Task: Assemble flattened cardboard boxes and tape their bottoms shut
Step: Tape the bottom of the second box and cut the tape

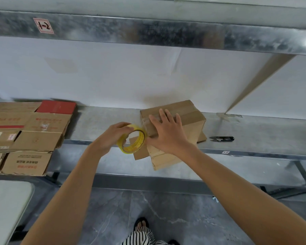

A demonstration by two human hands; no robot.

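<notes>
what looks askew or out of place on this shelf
The box sits skewed to the shelf edge, its loose flaps hanging past the front. The right hand presses on it while the left hand grips the tape roll. The flattened cardboard stack on the left also overhangs.

The right hand (168, 133) hid part of the cardboard box (191, 115). The flattened boxes (42, 124) ran off the left edge. Print on the tape roll (141, 138) and the shelf label (225, 152) was too small to read.

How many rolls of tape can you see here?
1: a yellow tape roll, gripped by the left hand beside the brown cardboard box. More could hide under the flattened cardboard pile.
</notes>
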